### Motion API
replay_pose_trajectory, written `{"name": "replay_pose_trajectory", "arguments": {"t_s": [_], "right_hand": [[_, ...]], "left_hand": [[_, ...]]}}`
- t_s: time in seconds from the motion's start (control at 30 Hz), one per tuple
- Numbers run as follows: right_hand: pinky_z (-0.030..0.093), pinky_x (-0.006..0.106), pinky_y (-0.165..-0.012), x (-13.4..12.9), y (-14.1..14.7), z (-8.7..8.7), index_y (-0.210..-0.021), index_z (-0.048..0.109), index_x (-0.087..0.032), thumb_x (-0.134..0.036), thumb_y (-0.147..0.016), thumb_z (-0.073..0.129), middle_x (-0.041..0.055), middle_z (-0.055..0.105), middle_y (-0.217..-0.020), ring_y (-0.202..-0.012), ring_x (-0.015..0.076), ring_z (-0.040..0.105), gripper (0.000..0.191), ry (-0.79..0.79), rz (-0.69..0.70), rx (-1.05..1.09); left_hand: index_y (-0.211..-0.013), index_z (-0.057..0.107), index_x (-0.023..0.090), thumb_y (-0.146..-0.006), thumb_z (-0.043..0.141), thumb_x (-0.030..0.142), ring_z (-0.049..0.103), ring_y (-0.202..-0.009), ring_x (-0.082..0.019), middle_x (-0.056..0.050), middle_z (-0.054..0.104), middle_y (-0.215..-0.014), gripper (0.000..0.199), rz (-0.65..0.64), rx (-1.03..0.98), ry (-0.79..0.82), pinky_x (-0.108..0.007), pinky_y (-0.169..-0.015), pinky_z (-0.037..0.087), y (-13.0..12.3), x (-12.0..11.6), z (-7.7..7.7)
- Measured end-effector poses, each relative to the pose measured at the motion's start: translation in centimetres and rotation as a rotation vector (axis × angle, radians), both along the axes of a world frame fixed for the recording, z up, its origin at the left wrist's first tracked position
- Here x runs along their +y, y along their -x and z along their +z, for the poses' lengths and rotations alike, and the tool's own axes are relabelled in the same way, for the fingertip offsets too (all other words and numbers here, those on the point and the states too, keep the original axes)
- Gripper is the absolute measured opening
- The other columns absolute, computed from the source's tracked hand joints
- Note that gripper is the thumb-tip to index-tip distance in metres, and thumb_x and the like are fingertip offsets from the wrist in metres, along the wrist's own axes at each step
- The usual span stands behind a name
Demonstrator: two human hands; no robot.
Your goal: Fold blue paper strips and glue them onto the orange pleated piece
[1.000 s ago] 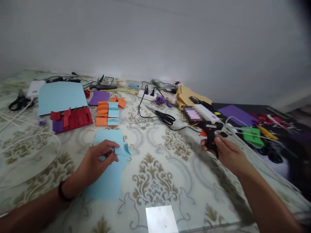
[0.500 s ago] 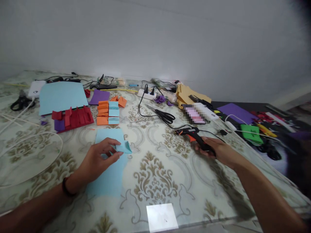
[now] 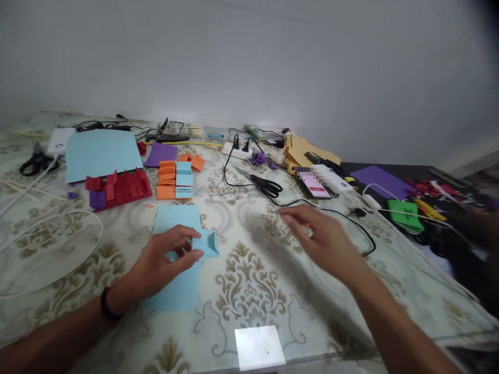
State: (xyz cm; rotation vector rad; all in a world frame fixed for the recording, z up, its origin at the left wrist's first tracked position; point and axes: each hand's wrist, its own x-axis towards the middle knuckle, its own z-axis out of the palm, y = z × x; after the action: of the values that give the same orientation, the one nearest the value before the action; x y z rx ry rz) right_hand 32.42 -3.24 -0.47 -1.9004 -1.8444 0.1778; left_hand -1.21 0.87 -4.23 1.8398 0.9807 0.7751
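Observation:
Between the thumb and fingers of my left hand (image 3: pixel 166 259) is a small folded light blue paper piece (image 3: pixel 208 244), its right end bent upward. That hand rests over a light blue paper sheet (image 3: pixel 177 291) on the patterned tablecloth. To the right, my right hand (image 3: pixel 317 236) hovers above the cloth, slightly blurred, its fingers stretched forward with thumb apart and nothing in them. The hot glue gun lies almost wholly hidden behind this hand; only a speck of orange and its black cord (image 3: pixel 351 217) show.
Black-handled scissors (image 3: pixel 267 186) lie ahead, near a white power strip (image 3: pixel 236 150). Folded orange papers (image 3: pixel 166 180) and blue ones (image 3: pixel 184 180) sit beyond the sheet, with a red folded strip (image 3: pixel 127 189) to their left. A phone (image 3: pixel 315 184) lies at right.
My right hand has let go of the glue gun and moved left, toward the middle. My left hand has shifted slightly right with the folded blue paper, which shows more of its bent end.

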Motion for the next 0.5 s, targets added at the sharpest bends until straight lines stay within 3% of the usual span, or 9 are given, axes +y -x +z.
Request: {"name": "replay_pose_trajectory", "arguments": {"t_s": [0.1,0.2,0.3,0.5], "right_hand": [[0.058,0.034,-0.088,0.5,5.6,0.3,-0.125,0.066,-0.025,-0.034,-0.096,0.067,0.0072,0.071,-0.12,-0.097,0.0201,0.07,0.03,0.086,0.391,0.293],[0.06,0.034,-0.091,1.5,8.9,-0.2,-0.128,0.065,-0.028,-0.031,-0.084,0.083,0.0054,0.068,-0.127,-0.103,0.0194,0.069,0.047,0.183,0.569,0.513],[0.061,0.036,-0.092,2.2,9.8,-1.5,-0.12,0.069,-0.026,-0.029,-0.083,0.085,0.0054,0.069,-0.122,-0.102,0.0192,0.069,0.04,0.202,0.592,0.682],[0.058,0.041,-0.102,1.8,9.2,-4.1,-0.12,0.064,-0.027,-0.027,-0.085,0.082,0.0055,0.071,-0.122,-0.109,0.0198,0.069,0.039,0.246,0.479,0.979]], "left_hand": [[-0.113,0.064,0.021,-0.094,0.068,0.038,0.067,-0.068,-0.015,0.002,0.072,-0.072,0.027,-0.031,-0.067,0.093,-0.026,-0.063,0.052,0.1,0.0,-0.5],[-0.116,0.062,0.02,-0.095,0.068,0.042,0.071,-0.072,-0.018,0.0,0.073,-0.073,0.03,-0.032,-0.135,0.2,-0.026,-0.061,0.052,0.3,0.2,-1.1],[-0.117,0.061,0.019,-0.095,0.068,0.043,0.072,-0.074,-0.019,-0.003,0.075,-0.077,0.033,-0.015,-0.163,0.268,-0.026,-0.061,0.053,0.3,0.4,-1.3],[-0.119,0.062,0.021,-0.092,0.074,0.041,0.072,-0.075,-0.018,-0.003,0.076,-0.081,0.036,-0.031,-0.144,0.332,-0.026,-0.062,0.053,0.1,0.4,-1.1]]}}
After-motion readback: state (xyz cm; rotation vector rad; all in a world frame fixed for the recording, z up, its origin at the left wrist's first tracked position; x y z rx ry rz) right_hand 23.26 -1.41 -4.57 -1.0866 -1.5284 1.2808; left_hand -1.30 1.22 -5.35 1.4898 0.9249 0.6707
